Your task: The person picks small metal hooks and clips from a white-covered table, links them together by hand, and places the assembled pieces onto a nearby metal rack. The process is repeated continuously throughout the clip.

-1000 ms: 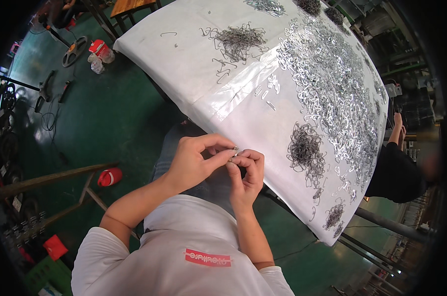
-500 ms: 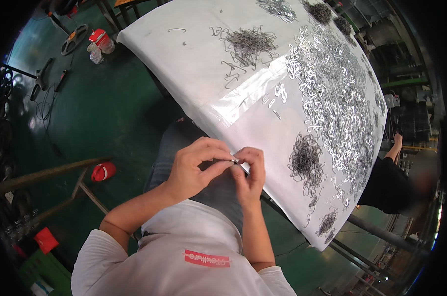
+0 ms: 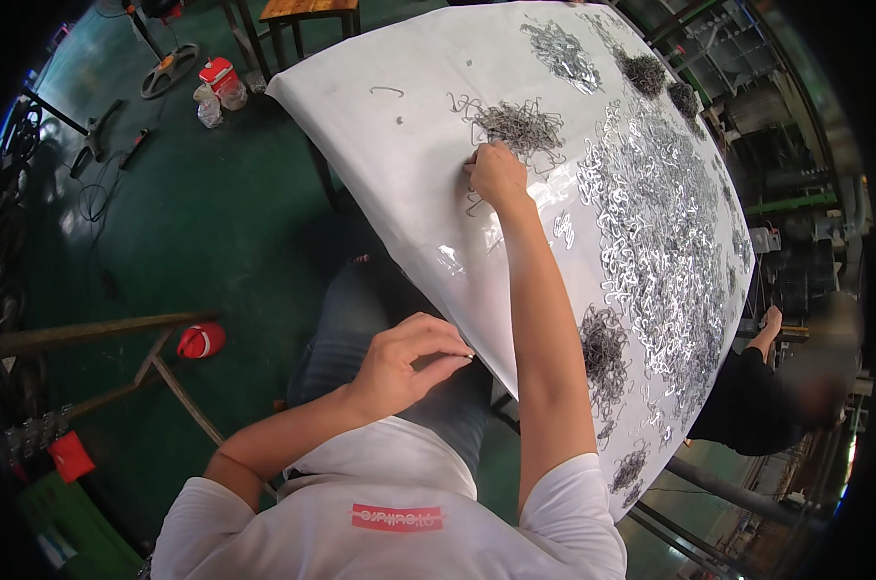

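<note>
Right hand (image 3: pixel 497 174) stretches out across the white worktop (image 3: pixel 380 145), fingertips down at the near edge of a tangled pile of dark wire clips (image 3: pixel 521 123); whether its grip is clamped on one, I cannot tell. Left hand (image 3: pixel 409 360) hangs off the worktop's near edge above the lap, grip curled together around a thin metal piece (image 3: pixel 454 359).

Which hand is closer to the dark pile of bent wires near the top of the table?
The right hand. It reaches across the white table and touches the near edge of the wire pile. The left hand is curled far back, near the person's lap by the table's edge.
</note>
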Demonstrator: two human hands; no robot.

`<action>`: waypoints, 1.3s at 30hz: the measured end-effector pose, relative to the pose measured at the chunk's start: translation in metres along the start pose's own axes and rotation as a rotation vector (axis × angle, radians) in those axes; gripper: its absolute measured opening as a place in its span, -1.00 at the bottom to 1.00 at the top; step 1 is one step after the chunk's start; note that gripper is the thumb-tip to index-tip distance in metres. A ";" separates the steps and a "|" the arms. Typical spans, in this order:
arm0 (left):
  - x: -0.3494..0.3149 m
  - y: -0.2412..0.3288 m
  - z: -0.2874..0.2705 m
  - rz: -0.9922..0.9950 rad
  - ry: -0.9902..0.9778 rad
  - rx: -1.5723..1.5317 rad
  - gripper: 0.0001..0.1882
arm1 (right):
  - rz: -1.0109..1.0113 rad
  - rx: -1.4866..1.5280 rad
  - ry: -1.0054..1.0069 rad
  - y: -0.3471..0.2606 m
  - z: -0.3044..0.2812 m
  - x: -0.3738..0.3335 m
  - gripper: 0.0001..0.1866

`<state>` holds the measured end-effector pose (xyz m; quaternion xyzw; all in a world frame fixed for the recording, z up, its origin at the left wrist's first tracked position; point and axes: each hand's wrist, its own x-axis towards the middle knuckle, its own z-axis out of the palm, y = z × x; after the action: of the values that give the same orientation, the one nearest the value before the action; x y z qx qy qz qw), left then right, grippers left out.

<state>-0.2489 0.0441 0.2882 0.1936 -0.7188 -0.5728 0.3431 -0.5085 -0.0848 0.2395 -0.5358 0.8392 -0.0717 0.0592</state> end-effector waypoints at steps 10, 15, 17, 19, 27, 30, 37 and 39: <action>-0.005 -0.011 -0.001 0.044 0.022 0.005 -0.83 | 0.177 0.955 -0.093 0.043 -0.020 -0.068 -0.81; -0.006 -0.010 0.002 0.064 0.015 0.007 -0.81 | 0.438 1.293 -0.063 0.058 -0.016 -0.129 -0.81; -0.007 -0.009 0.004 0.053 0.011 0.008 -0.81 | 0.466 1.407 -0.061 0.055 -0.021 -0.154 -0.82; -0.008 -0.008 0.006 0.061 0.022 0.021 -0.81 | 0.555 1.493 -0.039 0.046 -0.030 -0.183 -0.84; -0.012 -0.001 0.016 0.032 0.008 0.028 -0.80 | 0.413 1.763 0.099 -0.018 -0.058 -0.291 -0.93; -0.012 0.003 0.021 0.026 -0.002 0.026 -0.79 | 0.418 1.757 0.143 -0.022 -0.060 -0.297 -0.92; -0.011 0.005 0.037 0.020 -0.019 0.017 -0.75 | 0.329 1.638 0.384 -0.024 -0.054 -0.300 -0.92; -0.015 0.004 0.041 -0.024 -0.014 -0.037 -0.76 | 0.311 1.553 0.478 -0.026 -0.054 -0.306 -0.90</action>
<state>-0.2672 0.0837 0.2836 0.1921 -0.7080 -0.5915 0.3346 -0.3666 0.1852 0.3043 -0.1906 0.6054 -0.7340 0.2418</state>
